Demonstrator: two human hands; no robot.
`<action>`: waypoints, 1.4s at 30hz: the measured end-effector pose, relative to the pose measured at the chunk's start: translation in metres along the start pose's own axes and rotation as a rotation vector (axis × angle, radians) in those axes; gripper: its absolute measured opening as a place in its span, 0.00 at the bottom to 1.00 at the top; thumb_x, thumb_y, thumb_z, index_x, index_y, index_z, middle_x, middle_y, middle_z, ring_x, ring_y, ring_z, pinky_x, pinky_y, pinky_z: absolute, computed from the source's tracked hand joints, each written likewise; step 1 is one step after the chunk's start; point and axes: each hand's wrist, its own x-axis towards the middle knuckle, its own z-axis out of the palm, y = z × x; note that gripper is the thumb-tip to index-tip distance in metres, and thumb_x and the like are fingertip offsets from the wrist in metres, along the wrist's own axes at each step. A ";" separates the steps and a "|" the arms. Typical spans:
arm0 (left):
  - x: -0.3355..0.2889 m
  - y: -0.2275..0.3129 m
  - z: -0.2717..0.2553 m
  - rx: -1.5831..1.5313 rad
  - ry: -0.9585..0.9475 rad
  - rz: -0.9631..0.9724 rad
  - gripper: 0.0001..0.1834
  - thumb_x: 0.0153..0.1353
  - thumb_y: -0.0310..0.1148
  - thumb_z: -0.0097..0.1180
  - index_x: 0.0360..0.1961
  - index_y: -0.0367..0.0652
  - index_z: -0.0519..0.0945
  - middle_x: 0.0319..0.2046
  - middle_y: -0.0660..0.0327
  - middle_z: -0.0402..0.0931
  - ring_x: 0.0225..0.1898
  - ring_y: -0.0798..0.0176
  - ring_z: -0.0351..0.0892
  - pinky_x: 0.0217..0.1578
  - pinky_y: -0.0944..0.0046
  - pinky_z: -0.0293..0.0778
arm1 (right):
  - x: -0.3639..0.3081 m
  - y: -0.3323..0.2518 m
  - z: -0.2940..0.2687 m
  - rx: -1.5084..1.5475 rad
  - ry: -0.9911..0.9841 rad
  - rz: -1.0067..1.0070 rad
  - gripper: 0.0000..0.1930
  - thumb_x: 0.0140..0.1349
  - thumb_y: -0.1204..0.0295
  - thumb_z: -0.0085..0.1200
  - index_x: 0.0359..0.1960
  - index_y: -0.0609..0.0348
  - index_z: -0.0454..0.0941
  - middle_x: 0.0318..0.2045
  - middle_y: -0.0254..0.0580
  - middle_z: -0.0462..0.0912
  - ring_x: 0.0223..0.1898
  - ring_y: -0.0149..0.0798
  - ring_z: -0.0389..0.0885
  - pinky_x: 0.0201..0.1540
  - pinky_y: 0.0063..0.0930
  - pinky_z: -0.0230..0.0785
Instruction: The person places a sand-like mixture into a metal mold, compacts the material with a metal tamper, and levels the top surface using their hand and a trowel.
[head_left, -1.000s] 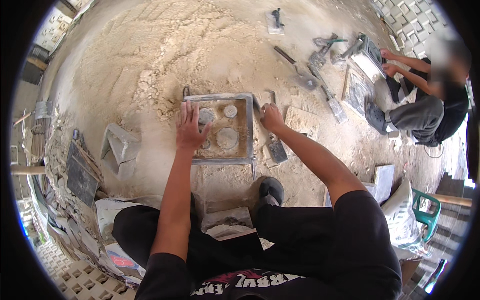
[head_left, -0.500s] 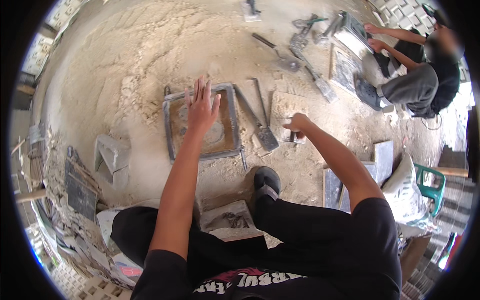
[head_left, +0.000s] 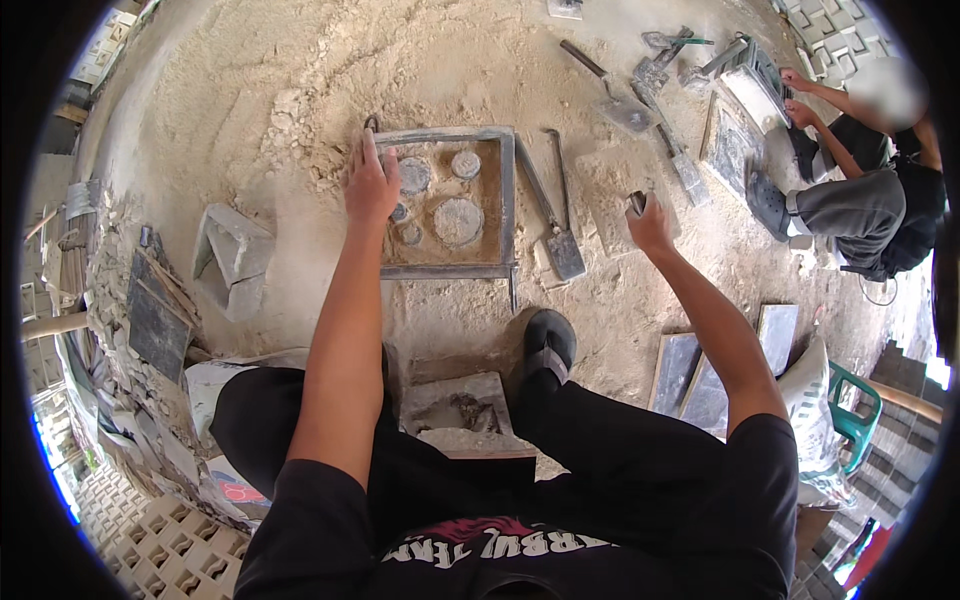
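Observation:
A square grey frame (head_left: pixel 507 205) lies on the ground, filled with packed brown sand (head_left: pixel 489 185). Several round grey discs sit in the sand, the largest disc (head_left: pixel 459 222) near the middle. My left hand (head_left: pixel 372 190) lies over the frame's left edge, fingers stretched out and holding nothing. To the right, my right hand (head_left: pixel 652 225) is closed around a small dark object (head_left: pixel 637 203) with a lighter end; its kind is mostly hidden by the fingers. Below that hand is a sand-covered board (head_left: pixel 608 190).
A flat-bladed tool (head_left: pixel 566 255) and a thin rod (head_left: pixel 562 180) lie right of the frame. Shovels (head_left: pixel 625 112) are farther off. A co-worker (head_left: pixel 860 200) sits at the far right by another frame (head_left: pixel 755 90). A concrete block (head_left: pixel 232 260) stands left.
My left hand has moved from above the frame's middle to its left edge, uncovering the discs. My right hand has lifted from the board with the small object. The view has shifted.

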 end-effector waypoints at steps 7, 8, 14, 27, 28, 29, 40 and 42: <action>0.023 -0.011 0.004 -0.268 0.007 -0.086 0.31 0.71 0.53 0.33 0.66 0.44 0.65 0.64 0.47 0.64 0.64 0.43 0.65 0.60 0.44 0.64 | 0.029 -0.028 -0.015 0.012 0.102 -0.167 0.21 0.58 0.54 0.61 0.38 0.60 0.73 0.29 0.59 0.82 0.34 0.63 0.81 0.36 0.50 0.72; 0.023 -0.011 0.004 -0.305 -0.017 -0.141 0.32 0.71 0.54 0.32 0.65 0.44 0.67 0.62 0.46 0.67 0.63 0.42 0.67 0.59 0.44 0.65 | 0.036 -0.034 -0.017 0.011 0.141 -0.216 0.21 0.58 0.53 0.61 0.36 0.61 0.74 0.28 0.58 0.82 0.33 0.61 0.82 0.35 0.48 0.73; 0.034 -0.010 -0.001 -0.220 -0.044 -0.633 0.41 0.68 0.61 0.26 0.59 0.33 0.71 0.56 0.40 0.72 0.58 0.39 0.71 0.60 0.44 0.63 | 0.091 -0.112 -0.028 0.004 0.002 -0.087 0.30 0.56 0.42 0.60 0.24 0.63 0.74 0.22 0.55 0.80 0.29 0.55 0.83 0.32 0.43 0.71; 0.042 -0.013 -0.001 -0.278 -0.150 -0.712 0.39 0.68 0.59 0.32 0.55 0.30 0.73 0.51 0.38 0.75 0.57 0.40 0.72 0.59 0.47 0.64 | 0.191 -0.176 0.055 -0.045 -0.323 -0.298 0.26 0.58 0.45 0.54 0.33 0.61 0.80 0.29 0.60 0.82 0.37 0.61 0.81 0.39 0.48 0.73; 0.041 -0.017 0.000 -0.285 -0.136 -0.745 0.38 0.68 0.58 0.34 0.54 0.30 0.74 0.50 0.38 0.76 0.56 0.40 0.73 0.58 0.47 0.65 | 0.200 -0.184 0.057 -0.063 -0.361 -0.332 0.26 0.57 0.46 0.54 0.34 0.61 0.80 0.30 0.60 0.82 0.37 0.61 0.81 0.40 0.48 0.73; 0.042 -0.012 -0.005 -0.311 -0.144 -0.746 0.36 0.68 0.57 0.35 0.52 0.30 0.75 0.48 0.38 0.76 0.54 0.39 0.74 0.56 0.47 0.66 | 0.206 -0.184 0.057 -0.089 -0.398 -0.352 0.25 0.57 0.47 0.54 0.34 0.61 0.80 0.31 0.59 0.82 0.37 0.60 0.81 0.41 0.48 0.73; 0.044 0.000 -0.021 -0.318 -0.123 -0.753 0.31 0.68 0.52 0.39 0.47 0.29 0.76 0.41 0.39 0.77 0.47 0.37 0.75 0.52 0.45 0.67 | 0.262 -0.300 0.105 -0.159 -0.574 -0.437 0.24 0.56 0.49 0.52 0.32 0.62 0.81 0.30 0.56 0.83 0.35 0.55 0.83 0.41 0.47 0.75; 0.039 -0.007 -0.009 -0.324 -0.093 -0.743 0.30 0.68 0.52 0.40 0.48 0.30 0.76 0.43 0.40 0.77 0.49 0.37 0.74 0.53 0.44 0.66 | 0.261 -0.361 0.130 -0.118 -0.668 -0.410 0.24 0.58 0.50 0.52 0.32 0.64 0.80 0.30 0.55 0.84 0.35 0.53 0.83 0.42 0.45 0.76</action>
